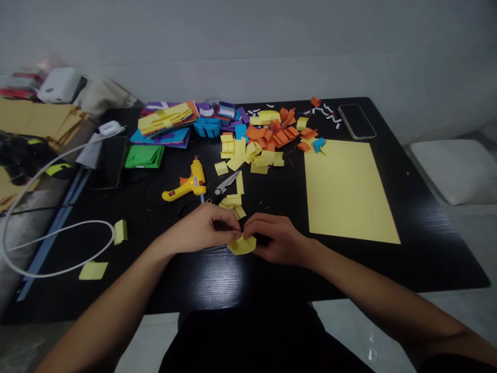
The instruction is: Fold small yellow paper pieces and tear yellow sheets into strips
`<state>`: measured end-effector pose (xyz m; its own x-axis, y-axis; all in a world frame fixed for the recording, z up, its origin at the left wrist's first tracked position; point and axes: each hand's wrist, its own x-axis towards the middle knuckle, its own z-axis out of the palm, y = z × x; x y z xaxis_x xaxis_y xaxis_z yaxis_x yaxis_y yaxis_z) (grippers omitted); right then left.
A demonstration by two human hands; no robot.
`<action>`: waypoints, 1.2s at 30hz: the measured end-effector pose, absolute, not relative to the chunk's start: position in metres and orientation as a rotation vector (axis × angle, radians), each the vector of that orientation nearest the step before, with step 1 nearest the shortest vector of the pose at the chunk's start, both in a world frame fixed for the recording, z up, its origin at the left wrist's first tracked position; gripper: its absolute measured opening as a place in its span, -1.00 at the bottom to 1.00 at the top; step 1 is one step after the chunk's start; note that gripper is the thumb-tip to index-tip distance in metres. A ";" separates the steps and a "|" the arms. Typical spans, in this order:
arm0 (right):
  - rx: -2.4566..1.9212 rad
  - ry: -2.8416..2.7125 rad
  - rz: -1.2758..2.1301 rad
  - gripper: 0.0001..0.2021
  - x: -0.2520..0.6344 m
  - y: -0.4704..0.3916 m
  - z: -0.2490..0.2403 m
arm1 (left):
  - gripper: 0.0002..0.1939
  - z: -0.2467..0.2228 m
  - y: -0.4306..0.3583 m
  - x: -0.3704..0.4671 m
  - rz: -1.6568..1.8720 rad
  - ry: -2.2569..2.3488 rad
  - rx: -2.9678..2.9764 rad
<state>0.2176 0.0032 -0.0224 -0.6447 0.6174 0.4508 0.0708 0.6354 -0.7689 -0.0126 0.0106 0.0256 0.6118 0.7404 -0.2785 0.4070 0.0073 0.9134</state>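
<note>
Pinching a small yellow paper piece (242,246) in left hand (205,226) and right hand (278,239), nearer the body than the glue gun (194,183). With scissors (227,183) just right of it, green papers (144,156) beyond, large yellow sheet (350,191) farther right.

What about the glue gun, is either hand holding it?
No, the yellow glue gun lies on the black table, while the left hand and right hand hold a small yellow paper piece.
</note>
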 end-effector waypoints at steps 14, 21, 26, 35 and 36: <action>-0.735 -1.962 1.298 -0.79 0.216 0.000 -0.018 | -0.88 0.023 0.009 -0.014 0.275 0.980 1.656; -0.809 -1.914 1.297 -0.85 0.216 0.002 -0.021 | -0.90 0.026 0.008 -0.014 0.425 0.982 1.784; -0.795 -1.874 1.179 -0.93 0.217 0.004 -0.018 | -0.92 0.030 0.009 -0.015 0.547 0.923 1.977; -0.713 -1.804 1.083 -0.97 0.216 0.006 -0.013 | -0.92 0.029 0.006 -0.017 0.699 0.943 2.100; -0.702 -1.789 1.091 -0.97 0.216 0.006 -0.013 | -0.93 0.028 0.006 -0.016 0.713 0.953 2.095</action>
<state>0.2155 0.0059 -0.0128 -0.4352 0.8070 0.3992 0.0144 0.4496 -0.8931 -0.0159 0.0059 0.0285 0.5747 0.7974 0.1841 0.4020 -0.4711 0.7851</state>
